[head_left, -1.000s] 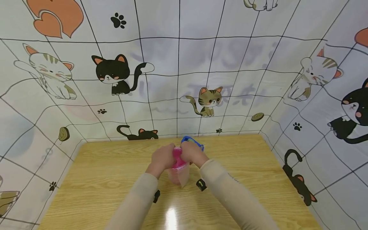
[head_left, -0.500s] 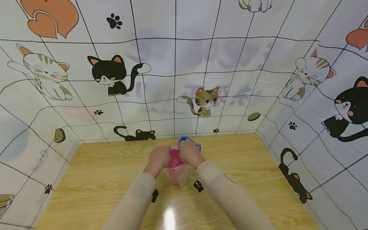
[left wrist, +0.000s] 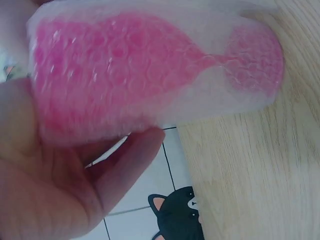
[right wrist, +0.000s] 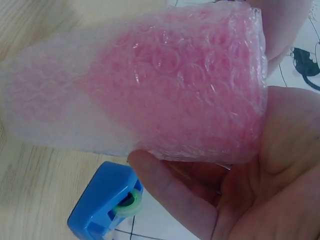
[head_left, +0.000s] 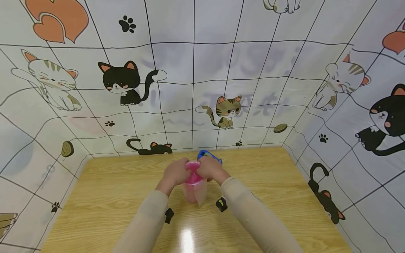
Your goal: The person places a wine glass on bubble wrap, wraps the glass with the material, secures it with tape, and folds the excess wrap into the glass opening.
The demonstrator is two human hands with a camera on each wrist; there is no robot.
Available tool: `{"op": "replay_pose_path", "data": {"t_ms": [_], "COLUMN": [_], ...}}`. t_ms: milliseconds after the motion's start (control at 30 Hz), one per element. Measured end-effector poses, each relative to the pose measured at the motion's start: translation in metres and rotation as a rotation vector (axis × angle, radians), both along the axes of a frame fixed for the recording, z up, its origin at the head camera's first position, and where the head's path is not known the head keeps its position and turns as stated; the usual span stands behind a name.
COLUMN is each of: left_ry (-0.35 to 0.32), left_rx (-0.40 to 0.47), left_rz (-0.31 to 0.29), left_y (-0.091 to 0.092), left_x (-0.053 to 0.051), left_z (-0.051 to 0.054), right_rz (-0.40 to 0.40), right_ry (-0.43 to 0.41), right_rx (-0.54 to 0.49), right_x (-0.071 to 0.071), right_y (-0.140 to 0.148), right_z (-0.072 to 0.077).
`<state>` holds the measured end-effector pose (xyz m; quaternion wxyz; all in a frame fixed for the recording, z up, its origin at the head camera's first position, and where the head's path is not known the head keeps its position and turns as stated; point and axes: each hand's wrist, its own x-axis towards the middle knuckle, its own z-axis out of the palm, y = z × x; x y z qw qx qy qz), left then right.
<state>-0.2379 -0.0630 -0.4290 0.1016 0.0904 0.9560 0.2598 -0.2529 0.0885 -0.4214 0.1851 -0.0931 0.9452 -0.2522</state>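
Observation:
A pink goblet [head_left: 194,180] in clear bubble wrap stands between both hands near the table's far side. In the left wrist view the wrapped goblet [left wrist: 120,70] shows its wide bowl, thin stem and round foot. My left hand [head_left: 175,172] grips its upper part from the left, thumb [left wrist: 127,170] along the wrap. From the right my right hand [head_left: 211,168] holds the same upper part, its thumb [right wrist: 170,195] against the wrap. Many of the fingers are hidden behind the goblet. Lower down, a loose flap of wrap [head_left: 200,196] hangs on the near side.
A blue tape dispenser [right wrist: 102,197] with a greenish roll [right wrist: 127,202] stands just behind the right hand. The wooden table [head_left: 126,196] meets a cat-printed cloth wall [head_left: 177,105] at the back and sides. Black wrist devices [head_left: 221,204] sit under both forearms.
The head view has shifted slightly. Both hands stay on the wrapped goblet, with a little more of its pink top showing between them now.

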Motion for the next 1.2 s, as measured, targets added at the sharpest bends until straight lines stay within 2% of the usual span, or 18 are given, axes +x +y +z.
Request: {"op": "replay_pose_path", "data": {"t_ms": [67, 200, 267, 367, 467, 600, 867, 1200], "left_ry": [-0.054, -0.204, -0.257, -0.298, -0.307, -0.277, -0.245, -0.270], "left_rx": [0.094, 0.283, 0.345, 0.396, 0.416, 0.414, 0.460, 0.501], "left_rz": [-0.016, -0.022, -0.018, -0.016, -0.033, -0.050, -0.030, -0.012], "left_y": [-0.005, -0.014, -0.017, -0.021, -0.024, -0.026, -0.030, -0.033], "left_x": [0.000, 0.002, 0.003, 0.003, 0.004, 0.006, 0.009, 0.013], "left_z": [0.000, 0.002, 0.003, 0.001, 0.000, -0.001, -0.009, -0.011], "right_rz": [0.000, -0.023, -0.028, -0.021, -0.009, 0.027, 0.068, 0.113], "right_ry": [-0.035, -0.098, -0.115, -0.139, -0.175, -0.201, -0.204, -0.124], "right_rx": [-0.038, -0.103, -0.129, -0.169, -0.218, -0.251, -0.265, -0.220], "right_x": [-0.001, 0.000, 0.001, 0.001, 0.002, 0.001, 0.001, 0.002], "right_y": [0.002, 0.005, 0.007, 0.011, 0.014, 0.018, 0.024, 0.031], "right_z": [-0.001, 0.000, 0.000, 0.000, 0.001, 0.003, 0.005, 0.011]}}
